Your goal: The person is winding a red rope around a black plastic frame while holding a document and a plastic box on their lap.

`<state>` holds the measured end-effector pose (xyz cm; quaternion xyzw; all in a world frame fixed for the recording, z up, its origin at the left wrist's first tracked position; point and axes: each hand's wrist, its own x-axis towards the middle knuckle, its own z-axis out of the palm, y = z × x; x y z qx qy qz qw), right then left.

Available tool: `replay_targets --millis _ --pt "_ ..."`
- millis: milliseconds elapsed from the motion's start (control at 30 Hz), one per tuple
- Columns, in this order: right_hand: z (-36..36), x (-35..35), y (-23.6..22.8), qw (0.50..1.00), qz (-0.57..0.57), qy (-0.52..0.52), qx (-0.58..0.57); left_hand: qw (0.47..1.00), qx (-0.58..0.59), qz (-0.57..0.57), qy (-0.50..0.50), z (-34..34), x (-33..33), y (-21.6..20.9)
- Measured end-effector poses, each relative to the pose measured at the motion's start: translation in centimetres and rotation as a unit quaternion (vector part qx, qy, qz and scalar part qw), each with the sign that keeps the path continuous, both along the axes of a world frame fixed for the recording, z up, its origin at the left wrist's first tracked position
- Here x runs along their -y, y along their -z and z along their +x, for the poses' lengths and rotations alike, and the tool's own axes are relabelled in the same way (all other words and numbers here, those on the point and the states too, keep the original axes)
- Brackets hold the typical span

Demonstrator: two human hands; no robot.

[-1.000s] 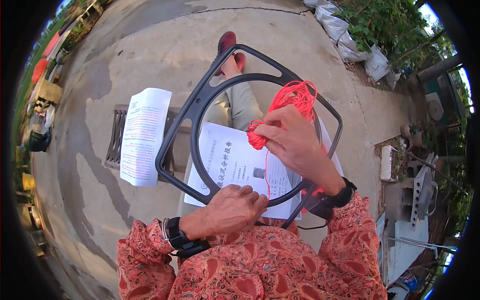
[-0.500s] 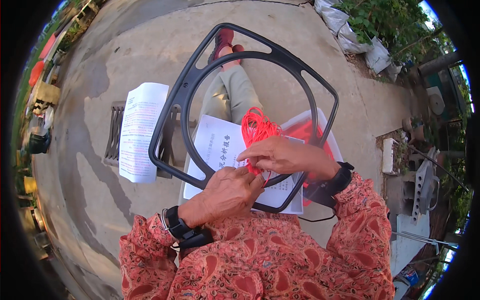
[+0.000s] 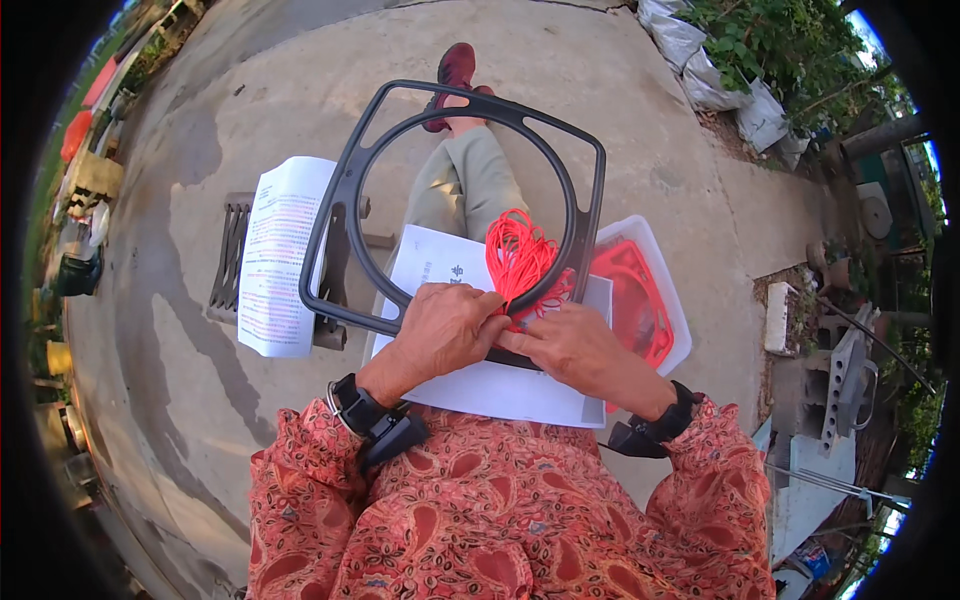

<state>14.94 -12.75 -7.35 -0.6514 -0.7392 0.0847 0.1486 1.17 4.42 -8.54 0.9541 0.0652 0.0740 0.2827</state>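
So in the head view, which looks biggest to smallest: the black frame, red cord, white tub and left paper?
1. Frame
2. Tub and left paper: they look too alike to rank, and the tub is partly hidden
3. Cord

1. This was an outdoor yard or similar paved open area; whether it belonged to a home or a workplace could not be told.
2. Weathered concrete ground spread widely, marked by dark stains.
3. Bright sky showed at the upper right rim, beyond leafy greenery.
4. Pale sacks lay in a row along the edge of the plants.
5. Odds and ends crowded the right side: a white block, a perforated metal bar and a pale flat panel.
6. At the far left were a yellowish object and a dark green one, both too blurred to identify.
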Motion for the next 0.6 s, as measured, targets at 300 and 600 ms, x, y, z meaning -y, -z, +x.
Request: replay_targets --millis 300,600 --pt "0.8 -2.3 2.5 0.997 0.026 -0.075 0.021 0.998 -0.044 -0.034 -0.036 -0.2 -0.7 0.1" --pt "1.3 -0.6 -4.6 0.976 0.041 0.063 -0.204 0.997 -0.045 -0.029 -0.056 -0.1 -0.4 -0.6"
